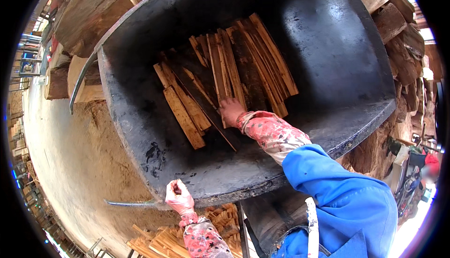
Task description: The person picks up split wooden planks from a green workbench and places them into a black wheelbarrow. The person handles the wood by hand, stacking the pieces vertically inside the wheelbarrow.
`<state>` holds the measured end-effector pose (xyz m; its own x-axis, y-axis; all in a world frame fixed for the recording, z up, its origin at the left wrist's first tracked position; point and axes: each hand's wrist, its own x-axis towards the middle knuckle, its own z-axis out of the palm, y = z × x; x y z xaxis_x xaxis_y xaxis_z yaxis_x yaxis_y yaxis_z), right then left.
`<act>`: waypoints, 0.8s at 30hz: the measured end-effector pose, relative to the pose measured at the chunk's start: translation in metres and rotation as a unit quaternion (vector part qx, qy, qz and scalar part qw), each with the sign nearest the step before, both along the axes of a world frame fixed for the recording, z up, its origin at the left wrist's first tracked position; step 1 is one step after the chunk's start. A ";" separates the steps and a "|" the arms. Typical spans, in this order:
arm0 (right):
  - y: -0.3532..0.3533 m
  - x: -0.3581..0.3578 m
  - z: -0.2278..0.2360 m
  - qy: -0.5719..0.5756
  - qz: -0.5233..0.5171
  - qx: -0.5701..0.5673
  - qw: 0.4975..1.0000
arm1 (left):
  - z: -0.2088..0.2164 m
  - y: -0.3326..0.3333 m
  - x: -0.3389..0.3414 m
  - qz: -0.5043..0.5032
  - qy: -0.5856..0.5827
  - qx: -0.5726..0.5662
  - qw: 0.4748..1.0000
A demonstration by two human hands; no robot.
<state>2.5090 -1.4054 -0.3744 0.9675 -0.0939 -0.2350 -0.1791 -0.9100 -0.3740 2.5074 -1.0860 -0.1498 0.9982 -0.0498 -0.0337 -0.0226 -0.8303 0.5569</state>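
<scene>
Inside a large black metal tub (337, 66) lie several narrow wooden slats (269, 66), spread lengthwise in loose groups. My right hand (230, 112) reaches in over the front wall, its fingers closed round the near end of a slat (216, 70) in the middle group; the fingertips are partly hidden. To its left, shorter slats (182, 115) lie at a slant, with a thin strip between. By the tub's near left rim is my left hand (179, 198), fingers curled in toward the thumb, with nothing visible in them.
Split logs (93, 14) are stacked behind the tub at the left, and more logs (391, 24) line its right side. A curved metal bar (83, 82) sticks out at the left. Below the tub sits a heap of cut wood pieces (164, 243), on a dusty floor (70, 150).
</scene>
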 end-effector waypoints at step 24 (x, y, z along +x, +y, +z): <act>0.048 -0.242 0.303 0.047 0.237 0.153 0.958 | 0.015 0.063 -0.061 0.018 -0.071 -0.021 0.997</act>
<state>2.2674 -1.3578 -0.0716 0.8581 0.4374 -0.2691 0.1806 -0.7475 -0.6392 2.4465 -1.0229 -0.1346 0.9939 -0.0125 0.1096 -0.0747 -0.8076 0.5849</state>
